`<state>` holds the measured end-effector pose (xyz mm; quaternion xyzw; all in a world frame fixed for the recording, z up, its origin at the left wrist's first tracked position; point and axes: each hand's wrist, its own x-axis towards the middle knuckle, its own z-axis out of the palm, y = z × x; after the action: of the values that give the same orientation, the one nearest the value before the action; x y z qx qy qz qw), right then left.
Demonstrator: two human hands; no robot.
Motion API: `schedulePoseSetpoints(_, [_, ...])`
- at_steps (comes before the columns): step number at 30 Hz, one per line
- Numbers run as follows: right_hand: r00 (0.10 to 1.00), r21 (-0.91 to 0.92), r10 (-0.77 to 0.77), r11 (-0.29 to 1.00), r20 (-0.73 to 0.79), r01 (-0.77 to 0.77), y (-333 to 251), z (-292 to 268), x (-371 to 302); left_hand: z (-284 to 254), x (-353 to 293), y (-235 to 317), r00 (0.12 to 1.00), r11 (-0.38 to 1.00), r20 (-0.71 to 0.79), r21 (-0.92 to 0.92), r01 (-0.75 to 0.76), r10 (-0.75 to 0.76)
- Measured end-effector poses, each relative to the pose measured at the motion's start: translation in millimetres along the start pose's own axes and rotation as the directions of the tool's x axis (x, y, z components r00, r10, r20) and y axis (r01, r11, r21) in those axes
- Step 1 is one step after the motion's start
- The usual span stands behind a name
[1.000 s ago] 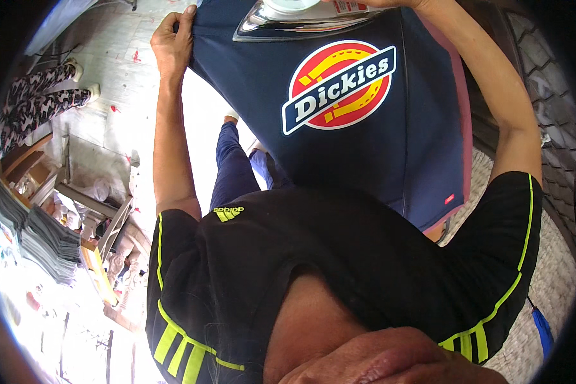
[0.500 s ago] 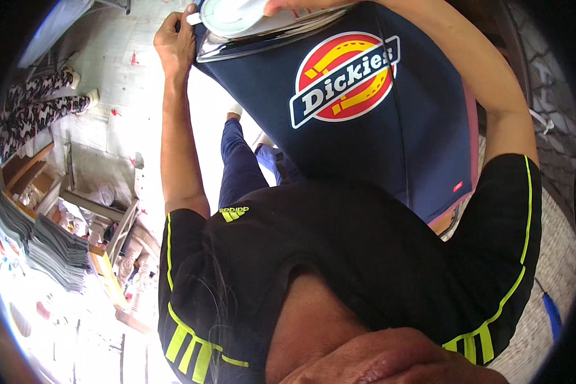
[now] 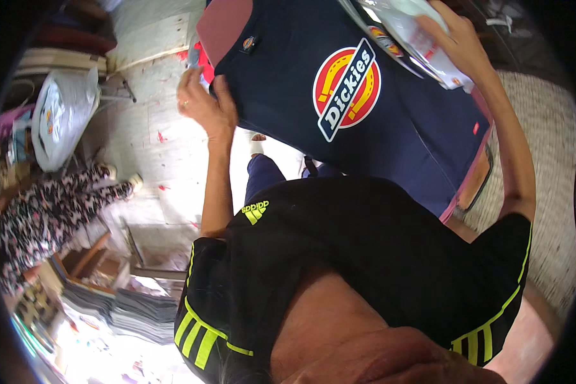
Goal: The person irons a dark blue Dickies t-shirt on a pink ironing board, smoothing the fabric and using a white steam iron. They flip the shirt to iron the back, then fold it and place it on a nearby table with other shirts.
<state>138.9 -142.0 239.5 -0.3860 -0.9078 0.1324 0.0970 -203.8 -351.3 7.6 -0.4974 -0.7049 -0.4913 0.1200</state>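
Note:
A dark navy shirt [image 3: 409,150] with a round red-and-yellow emblem lies spread in front of me. Pink board or padding [image 3: 224,29] shows past its far left end and along its right edge. My right hand [image 3: 457,41] grips a shiny clear plastic bag [image 3: 422,54] with whitish contents, over the shirt's far right part. What exactly is inside cannot be made out. Beside the shirt's left edge, my left hand [image 3: 210,105] has its fingers apart and holds nothing. Its fingertips are close to the cloth; whether they touch it is unclear.
A person in patterned trousers [image 3: 51,205] is at the left. Near that person hangs a whitish plastic bag [image 3: 64,121]. Stacked grey pieces [image 3: 141,313] lie at the lower left beside a wooden frame. Red scraps dot the pale floor [image 3: 153,115]. Ribbed matting [image 3: 531,147] covers the right side.
The clear plastic bag has shifted right in my right hand. My left hand has come off its far left corner and opened. More of the shirt and pink board shows; my view has turned.

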Motion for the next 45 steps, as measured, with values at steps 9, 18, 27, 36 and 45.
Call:
schedulePoseSetpoints(9, [0.53, 0.283, 0.848, 0.508, 0.0, -0.813, -70.7, -20.4, -220.8, 26.2, 4.4, 39.2, 0.627, 0.865, 0.638, -0.13, -0.485, 0.447])
schedulePoseSetpoints(18, [0.407, 0.576, 0.903, 0.262, 0.137, -0.774, -177.7, 111.1, -353.3, 29.0, 47.5, 33.6, 0.628, 0.835, 0.562, -0.257, -0.486, 0.538])
schedulePoseSetpoints(27, [0.538, 0.61, 0.837, 0.376, 0.1, -0.697, -268.7, 174.1, -264.5, 69.4, 138.9, 26.7, 0.65, 0.866, 0.572, -0.332, -0.375, 0.501])
schedulePoseSetpoints(36, [0.449, 0.791, 0.893, 0.27, 0.007, -0.549, -306.9, 178.3, -111.6, 196.0, 215.1, -44.6, 0.806, 0.894, 0.394, -0.122, -0.431, 0.443])
schedulePoseSetpoints(45, [0.338, 0.765, 0.941, 0.201, 0.023, -0.612, -300.0, 209.8, -31.6, 224.1, 201.8, -49.2, 0.654, 0.775, 0.417, -0.376, -0.508, 0.631])
